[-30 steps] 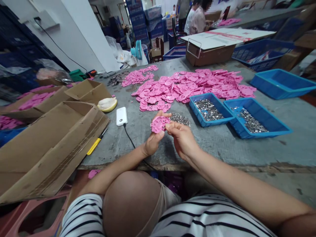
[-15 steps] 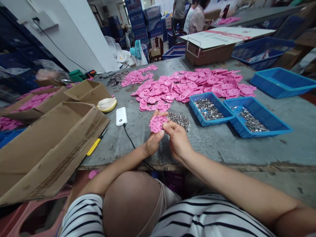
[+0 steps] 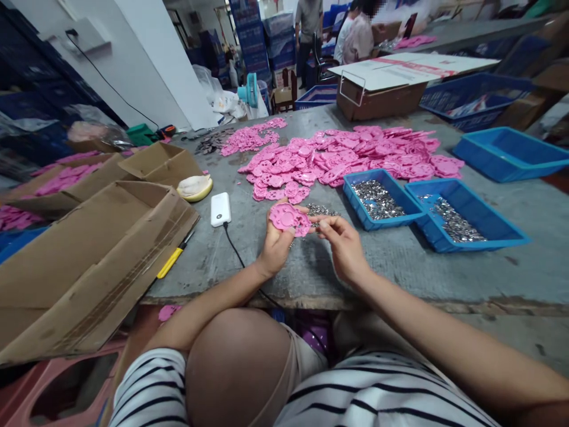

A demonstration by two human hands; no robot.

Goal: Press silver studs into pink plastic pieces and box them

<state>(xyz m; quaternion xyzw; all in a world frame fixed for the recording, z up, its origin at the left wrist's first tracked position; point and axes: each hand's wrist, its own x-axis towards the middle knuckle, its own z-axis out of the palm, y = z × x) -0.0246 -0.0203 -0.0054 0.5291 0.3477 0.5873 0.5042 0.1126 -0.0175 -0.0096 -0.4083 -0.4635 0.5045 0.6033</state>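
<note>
Nearest the wearer, a striped sleeve (image 3: 149,379) and a bent knee (image 3: 235,356) are sitting below the counter (image 3: 400,270). Just above its front edge, the left hand (image 3: 276,248) is holding a pink plastic piece (image 3: 284,217), thumb in front and fingers behind, probably so that its face is tilting toward the wearer and the cut-out side is lying open to the other hand. The right hand (image 3: 349,246) is hovering beside that side with fingertips drawn close together; its grip is looking narrow, but I cannot tell whether a small part is sitting in it.

Behind the hands, a heap of small metal parts (image 3: 322,210) is lying on the counter, seemingly placed for short reaches. A white power bank (image 3: 220,209) and a yellow cutter (image 3: 170,263) are resting to the left; two blue trays (image 3: 386,223) of metal parts are standing to the right, their walls presumably stopping the bits scattering.

Farther off, a broad pile of pink pieces (image 3: 347,154) is spreading across the worn grey surface. A brown carton (image 3: 382,102) is standing behind it. Beyond, stacked blue crates (image 3: 249,44) are filling the room, and a person (image 3: 309,24) is standing near other seated people.
</note>
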